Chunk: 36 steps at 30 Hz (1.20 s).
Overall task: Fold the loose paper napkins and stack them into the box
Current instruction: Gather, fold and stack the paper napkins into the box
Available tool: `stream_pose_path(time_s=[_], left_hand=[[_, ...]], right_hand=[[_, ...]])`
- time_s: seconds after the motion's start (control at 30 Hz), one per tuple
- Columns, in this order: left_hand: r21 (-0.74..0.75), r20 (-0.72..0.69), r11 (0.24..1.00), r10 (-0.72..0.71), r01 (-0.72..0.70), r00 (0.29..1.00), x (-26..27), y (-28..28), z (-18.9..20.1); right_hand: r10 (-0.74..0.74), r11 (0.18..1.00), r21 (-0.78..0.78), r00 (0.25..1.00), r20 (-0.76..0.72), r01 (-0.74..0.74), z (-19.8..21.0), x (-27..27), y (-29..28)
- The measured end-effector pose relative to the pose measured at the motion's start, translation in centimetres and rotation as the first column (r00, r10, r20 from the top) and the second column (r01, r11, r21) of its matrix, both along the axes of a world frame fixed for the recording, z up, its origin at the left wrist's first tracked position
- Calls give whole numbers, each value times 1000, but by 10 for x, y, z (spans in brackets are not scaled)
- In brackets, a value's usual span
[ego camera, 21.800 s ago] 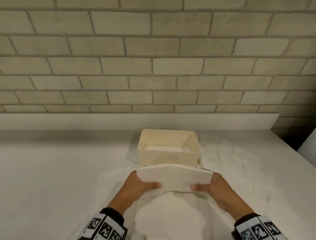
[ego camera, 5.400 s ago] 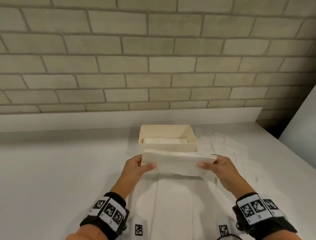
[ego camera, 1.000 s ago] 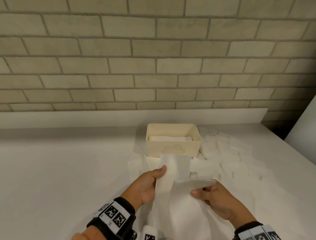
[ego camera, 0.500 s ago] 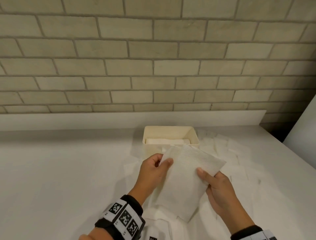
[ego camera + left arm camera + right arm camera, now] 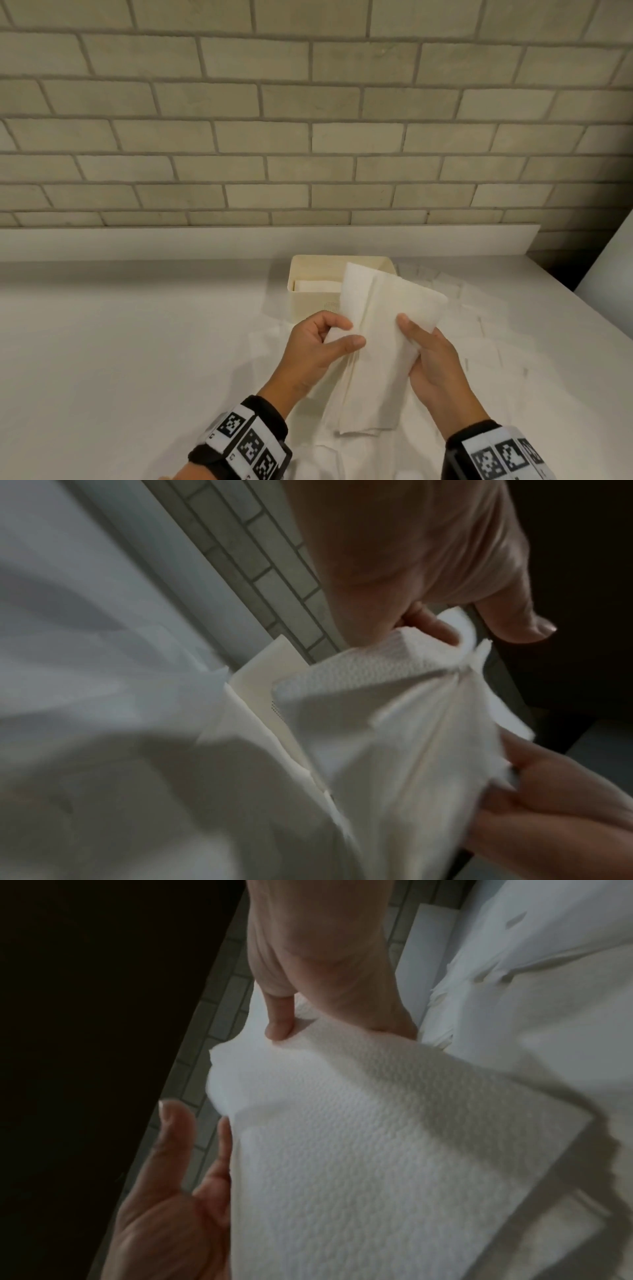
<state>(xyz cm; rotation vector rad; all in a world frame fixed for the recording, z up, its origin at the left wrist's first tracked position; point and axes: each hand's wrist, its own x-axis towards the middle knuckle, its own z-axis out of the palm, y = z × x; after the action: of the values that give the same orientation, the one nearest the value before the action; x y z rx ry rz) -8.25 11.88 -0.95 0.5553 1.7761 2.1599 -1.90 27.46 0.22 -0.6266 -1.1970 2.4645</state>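
Observation:
A white paper napkin [image 5: 380, 342] hangs lengthwise above the counter, held between both hands. My left hand [image 5: 329, 337] pinches its left edge between thumb and fingers. My right hand [image 5: 416, 337] holds the right side, thumb on top and fingers behind the sheet. In the left wrist view the napkin [image 5: 394, 723] shows several folds, and in the right wrist view the napkin [image 5: 377, 1150] fills the middle. The cream box [image 5: 308, 301] stands just behind, with folded napkins [image 5: 317, 285] inside. The held napkin hides the box's right half.
Several loose napkins [image 5: 479, 329] lie spread over the white counter [image 5: 120, 342] to the right of the box and under my hands. A brick wall [image 5: 308, 137] and a low white ledge [image 5: 239, 240] close off the back. The counter's right edge runs by a dark gap [image 5: 555, 267].
The napkin has gone from a wide sheet to a narrower, longer strip. My left hand has shifted lower on its left edge, and both hands have come closer together.

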Motion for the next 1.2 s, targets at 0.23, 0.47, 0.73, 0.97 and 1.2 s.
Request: stream_pose_path(time_s=[0.23, 0.47, 0.73, 0.97, 1.2], left_hand=[[-333, -77, 939, 64, -86, 995, 9, 14, 14], [23, 258, 998, 45, -52, 965, -1, 10, 10], [28, 280, 972, 216, -232, 936, -27, -28, -4], [-304, 173, 948, 151, -93, 973, -33, -27, -31], [-206, 245, 973, 158, -108, 957, -29, -12, -36]], right_hand=[[29, 988, 149, 996, 79, -41, 8, -11, -12], [308, 827, 417, 924, 226, -377, 15, -9, -3], [67, 619, 692, 903, 425, -372, 2, 2, 47], [134, 810, 529, 959, 251, -252, -15, -3, 51], [74, 788, 556, 937, 342, -266, -33, -6, 43]])
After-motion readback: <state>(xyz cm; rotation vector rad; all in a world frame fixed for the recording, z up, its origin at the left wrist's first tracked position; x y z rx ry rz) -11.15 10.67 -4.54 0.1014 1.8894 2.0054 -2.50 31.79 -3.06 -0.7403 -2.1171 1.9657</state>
